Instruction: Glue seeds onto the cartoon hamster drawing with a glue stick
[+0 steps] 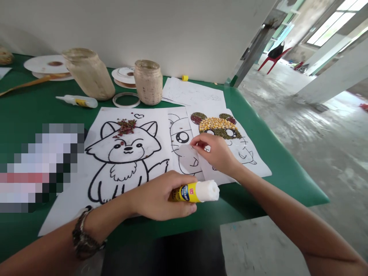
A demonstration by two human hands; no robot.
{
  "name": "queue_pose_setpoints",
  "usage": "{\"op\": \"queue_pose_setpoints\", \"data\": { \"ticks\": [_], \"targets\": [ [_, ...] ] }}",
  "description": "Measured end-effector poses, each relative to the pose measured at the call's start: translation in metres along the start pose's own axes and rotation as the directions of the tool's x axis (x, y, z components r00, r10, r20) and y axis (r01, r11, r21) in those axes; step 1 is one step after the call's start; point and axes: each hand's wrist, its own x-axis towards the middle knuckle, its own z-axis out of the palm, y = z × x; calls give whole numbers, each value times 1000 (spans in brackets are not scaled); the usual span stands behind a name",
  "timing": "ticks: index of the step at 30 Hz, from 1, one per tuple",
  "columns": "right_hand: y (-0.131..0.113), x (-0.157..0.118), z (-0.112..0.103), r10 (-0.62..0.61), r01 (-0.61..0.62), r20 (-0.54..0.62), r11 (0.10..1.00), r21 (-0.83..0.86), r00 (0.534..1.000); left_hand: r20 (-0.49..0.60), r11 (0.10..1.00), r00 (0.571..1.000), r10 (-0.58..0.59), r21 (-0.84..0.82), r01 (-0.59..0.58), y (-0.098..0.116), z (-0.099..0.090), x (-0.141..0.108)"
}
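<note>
My left hand [163, 195] is wrapped round an uncapped yellow glue stick [188, 193], its white end pointing right. My right hand [217, 151] hovers at the hamster picture, thumb and forefinger pinched together; whatever lies between them is too small to make out. Beneath it is the hamster drawing [244, 151], its forehead covered with yellow kernels [217, 124] and its ears with red and green beans. A second, partly covered drawing [181, 128] with a large eye lies just left. Further left is a fox drawing [126, 172] with a small heap of reddish beans [126, 126] on its head.
Two cloudy jars [87, 74] [148, 82], a white ribbon spool [47, 64], a tape roll [126, 99] and a glue bottle [77, 101] stand or lie along the back. A yellow cap [184, 78] sits by the wall. The green table's edge [310, 188] drops off at right.
</note>
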Motion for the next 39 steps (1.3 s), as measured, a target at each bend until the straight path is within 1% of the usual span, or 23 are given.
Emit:
{"op": "queue_pose_setpoints", "data": {
  "ticks": [3,5,7,10,13,16,18,20,23,26,28,30,31,33,35,37,39],
  "targets": [
    [-7,12,-3,20,-21,26,999,39,999,-6,1000,1000,2,-16,-2,0,0,0],
    [-10,21,-2,13,-14,40,999,35,999,-14,1000,1000,6,-13,-6,0,0,-1],
    [-11,28,3,-35,35,63,999,-10,997,-16,1000,1000,5,-5,-5,0,0,-1],
    [-10,37,16,-104,121,141,986,-115,984,-25,1000,1000,15,-2,-15,0,-1,-1],
    [-6,43,28,-79,116,199,977,-181,977,-53,1000,998,22,-8,-22,-1,-1,-1],
    [-3,46,35,-71,110,183,970,-215,981,-73,996,996,57,-61,-61,-1,-1,0],
    [-3,46,36,-84,121,170,967,-224,982,-96,987,992,82,-132,-94,1,-1,1],
    [-3,47,36,-96,129,161,968,-214,982,-127,974,990,59,-210,-85,3,-2,1],
    [-3,46,30,-94,110,120,984,-137,988,-206,963,978,-5,-264,-51,5,-1,2],
    [-6,40,17,-51,49,38,998,40,998,-318,959,947,-39,-279,-54,3,0,3],
    [-10,32,6,9,-9,-2,983,185,1000,-356,950,932,-66,-308,-51,1,0,4],
    [-16,21,-4,76,-61,-33,944,324,997,-363,942,929,-76,-332,-53,-1,0,5],
    [-20,15,-8,96,-66,-59,921,384,994,-360,941,929,-82,-334,-47,-1,0,6],
    [-27,4,-14,103,-36,-120,886,463,987,-351,950,931,-99,-311,-16,0,0,6],
    [-33,-4,-15,65,20,-157,873,487,985,-344,966,931,-119,-257,29,1,-1,6],
    [-37,-9,-15,-4,78,-152,872,483,988,-339,980,935,-105,-195,40,2,-2,5],
    [-38,-11,-15,-62,116,-125,867,485,990,-335,989,939,-73,-148,24,4,-2,5]
  ]
}}
